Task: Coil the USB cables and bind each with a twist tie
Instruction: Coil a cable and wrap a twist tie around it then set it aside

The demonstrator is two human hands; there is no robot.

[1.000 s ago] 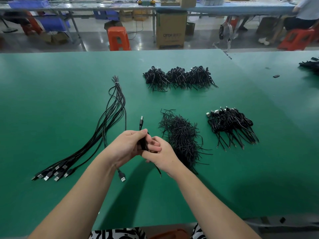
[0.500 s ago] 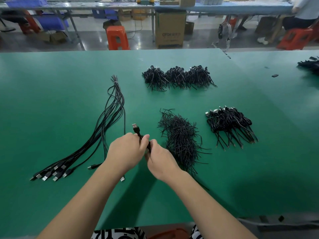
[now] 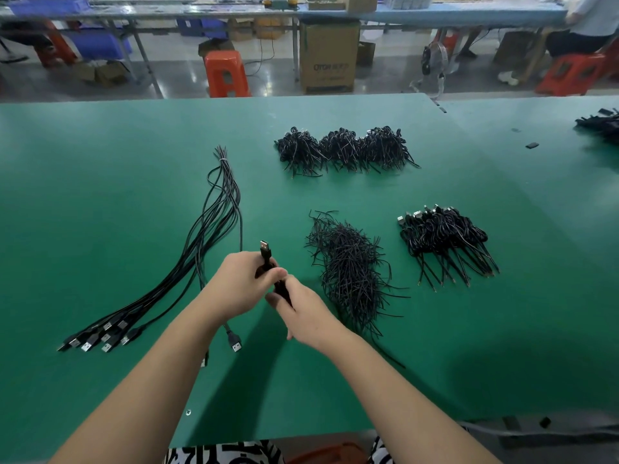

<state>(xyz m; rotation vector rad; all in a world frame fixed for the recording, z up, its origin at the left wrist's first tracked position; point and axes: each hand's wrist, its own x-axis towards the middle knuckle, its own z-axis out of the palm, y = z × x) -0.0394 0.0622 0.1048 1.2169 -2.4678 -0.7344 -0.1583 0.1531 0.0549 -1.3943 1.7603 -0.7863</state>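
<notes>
The person's left hand (image 3: 239, 286) is gripping a folded USB cable (image 3: 266, 259), plug up, while the right hand (image 3: 301, 311) is pinching its lower part, likely keeping the coil tight for tying. Twist ties (image 3: 348, 272) are lying just beyond, uncoiled cables (image 3: 187, 272) left. Since 1 second ago, the plug is standing higher.

Black USB cable (image 3: 268, 262) bunched upright, plug up, beside loose twist ties (image 3: 348, 266) and bound coils (image 3: 442, 239)
</notes>
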